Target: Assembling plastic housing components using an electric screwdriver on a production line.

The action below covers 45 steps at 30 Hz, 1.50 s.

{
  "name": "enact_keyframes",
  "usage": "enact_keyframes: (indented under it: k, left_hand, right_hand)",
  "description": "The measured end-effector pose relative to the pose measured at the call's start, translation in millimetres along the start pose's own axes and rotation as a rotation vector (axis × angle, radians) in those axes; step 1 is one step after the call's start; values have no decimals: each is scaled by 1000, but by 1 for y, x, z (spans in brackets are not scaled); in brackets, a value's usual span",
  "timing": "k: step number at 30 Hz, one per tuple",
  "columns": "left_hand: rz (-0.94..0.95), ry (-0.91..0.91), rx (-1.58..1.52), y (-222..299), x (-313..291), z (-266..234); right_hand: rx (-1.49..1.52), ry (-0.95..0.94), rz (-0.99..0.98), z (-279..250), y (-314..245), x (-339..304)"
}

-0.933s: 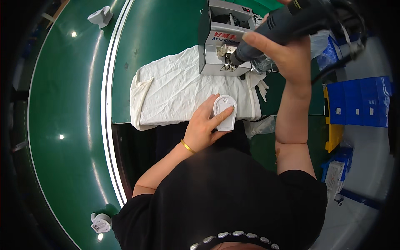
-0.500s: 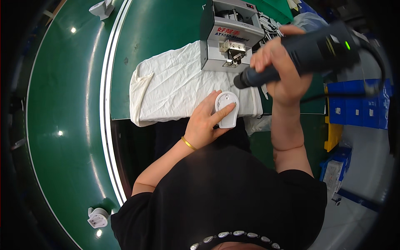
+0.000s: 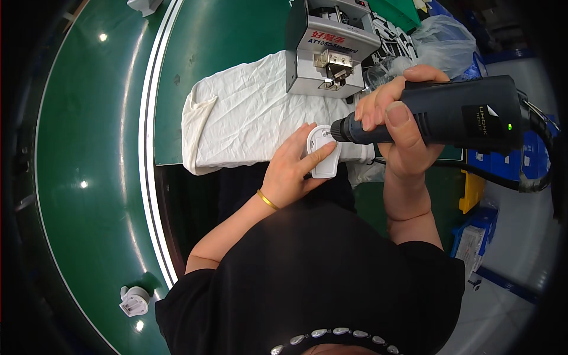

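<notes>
My left hand (image 3: 287, 171) is closed round a white plastic housing (image 3: 322, 168), thumb across its face, at the front edge of a padded white cloth (image 3: 245, 112). The housing has a rounded upper end and a recessed face with small holes. My right hand (image 3: 408, 124) grips a black corded electric screwdriver (image 3: 467, 112), held nearly level with a green light lit at its rear. Its nose reaches the housing's rounded end, and the thin bit points at a hole there. Whether a screw sits under the bit I cannot tell.
Behind the cloth stands a grey screw-feeding machine (image 3: 331, 50). A clear plastic bag (image 3: 444, 44) and a green tray (image 3: 396, 13) lie at the back right. One white plastic part (image 3: 136, 302) sits on the green surface (image 3: 89, 236) at left. A yellow bin (image 3: 471, 192) is at right.
The screwdriver has swung from above right onto the housing, and its nose now meets the rounded end. My left hand and the housing have barely moved.
</notes>
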<state>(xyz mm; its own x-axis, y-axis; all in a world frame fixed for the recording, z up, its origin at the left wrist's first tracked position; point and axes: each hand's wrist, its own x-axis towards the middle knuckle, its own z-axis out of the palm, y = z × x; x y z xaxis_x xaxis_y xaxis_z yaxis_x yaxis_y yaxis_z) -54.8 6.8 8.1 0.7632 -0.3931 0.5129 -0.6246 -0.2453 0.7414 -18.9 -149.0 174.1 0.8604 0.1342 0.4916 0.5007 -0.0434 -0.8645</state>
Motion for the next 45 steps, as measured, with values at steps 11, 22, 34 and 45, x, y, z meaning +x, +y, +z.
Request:
enact_keyframes:
  k: [11,22,34,45]
  left_hand:
    - [15,32,4,1,3,0]
    - [24,22,20,1,3,0]
    - [16,27,36,-1,1,0]
    - [13,37,48,-1,2,0]
  right_hand:
    - [-67,-107,-23,-6,6,2]
    - [-182,-96,-29,7,3,11]
    - [-204,-73,29,17,3,12]
    - [-331,-98,-19,5,8,2]
